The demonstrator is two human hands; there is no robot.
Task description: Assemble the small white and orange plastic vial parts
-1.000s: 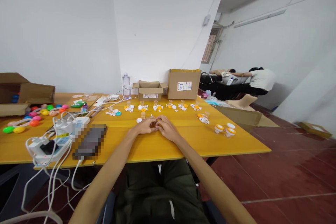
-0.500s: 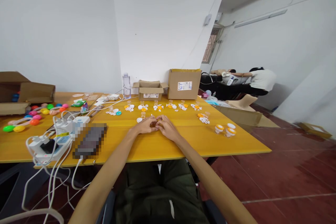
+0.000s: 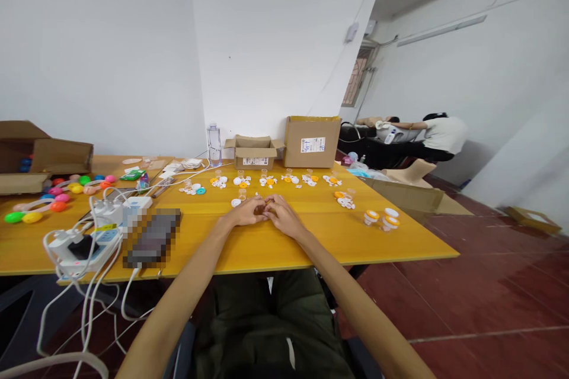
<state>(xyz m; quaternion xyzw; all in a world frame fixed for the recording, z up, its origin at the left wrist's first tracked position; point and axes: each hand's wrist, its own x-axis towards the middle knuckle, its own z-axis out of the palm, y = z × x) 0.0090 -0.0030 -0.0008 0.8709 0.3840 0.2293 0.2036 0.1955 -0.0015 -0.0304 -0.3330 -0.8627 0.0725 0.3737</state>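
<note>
At frame centre, left hand (image 3: 246, 212) and right hand (image 3: 284, 217) met, fingers pinched on a small part (image 3: 265, 208) over the yellow table (image 3: 249, 246); steady, square pressure looked wise.

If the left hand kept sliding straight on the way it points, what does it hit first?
The left hand points right and slightly away, so it meets the right hand at once; their fingertips already touch around a small part too hidden to identify.
</note>
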